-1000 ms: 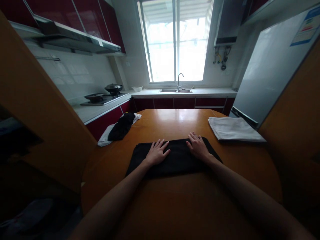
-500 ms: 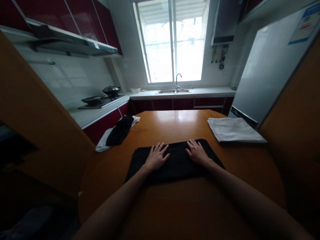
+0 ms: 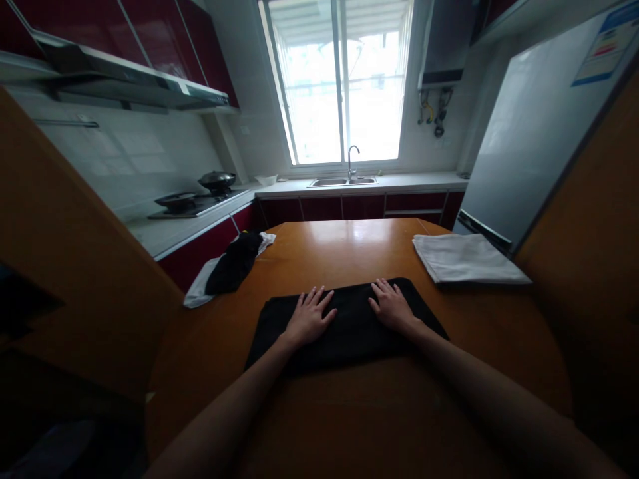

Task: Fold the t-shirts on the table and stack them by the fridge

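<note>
A folded black cloth (image 3: 354,332) lies flat on the wooden table (image 3: 329,249) in front of me. My left hand (image 3: 310,318) rests on its left half, palm down with fingers spread. On the right half lies my right hand (image 3: 391,305), also flat, its fingers apart. Neither hand grips anything. A folded white cloth (image 3: 464,258) is at the table's right side. Crumpled black clothing (image 3: 233,263) lies with white cloth (image 3: 200,285) on the left edge.
Beyond the table, a counter (image 3: 294,189) holds a sink (image 3: 344,181) with a tap. Two pans, one a lidded pan (image 3: 217,179), are on the stove at the left. A refrigerator (image 3: 529,126) stands at the right.
The whole view has shifted slightly, with the left side moving further left. Both hands stay spread on the black cloth.
</note>
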`<act>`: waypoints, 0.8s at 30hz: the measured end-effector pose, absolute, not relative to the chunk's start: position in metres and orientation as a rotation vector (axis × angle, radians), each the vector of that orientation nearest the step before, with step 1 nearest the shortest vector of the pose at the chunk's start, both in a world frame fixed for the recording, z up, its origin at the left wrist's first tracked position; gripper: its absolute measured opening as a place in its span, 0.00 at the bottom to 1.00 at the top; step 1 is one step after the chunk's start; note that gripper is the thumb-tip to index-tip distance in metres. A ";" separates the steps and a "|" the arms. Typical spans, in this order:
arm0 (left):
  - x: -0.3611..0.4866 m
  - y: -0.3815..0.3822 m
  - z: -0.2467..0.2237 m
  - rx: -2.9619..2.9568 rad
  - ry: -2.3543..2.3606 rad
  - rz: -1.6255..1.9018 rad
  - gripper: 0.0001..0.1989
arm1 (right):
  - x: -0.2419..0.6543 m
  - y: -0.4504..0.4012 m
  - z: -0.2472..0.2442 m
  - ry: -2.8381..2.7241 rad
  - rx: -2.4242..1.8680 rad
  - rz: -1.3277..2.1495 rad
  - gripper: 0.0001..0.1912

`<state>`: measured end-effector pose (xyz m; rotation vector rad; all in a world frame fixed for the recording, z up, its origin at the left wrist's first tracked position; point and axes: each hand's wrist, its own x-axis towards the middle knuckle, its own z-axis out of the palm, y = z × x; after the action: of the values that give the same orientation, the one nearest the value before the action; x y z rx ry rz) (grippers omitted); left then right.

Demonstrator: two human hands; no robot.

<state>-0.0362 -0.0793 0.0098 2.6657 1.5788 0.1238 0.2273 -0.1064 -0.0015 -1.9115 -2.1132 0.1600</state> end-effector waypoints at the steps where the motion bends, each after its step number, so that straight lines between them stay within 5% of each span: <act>1: -0.036 -0.079 0.009 2.667 1.580 0.126 0.32 | 0.227 -0.106 -0.002 -2.110 -1.913 0.157 0.30; 24: -0.035 -0.080 0.011 2.686 1.604 0.110 0.31 | 0.227 -0.107 0.001 -2.094 -1.908 0.185 0.30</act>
<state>-0.0345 -0.0796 0.0112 2.6861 1.6042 0.1099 0.2269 -0.1074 0.0010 -1.9083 -2.0942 0.1846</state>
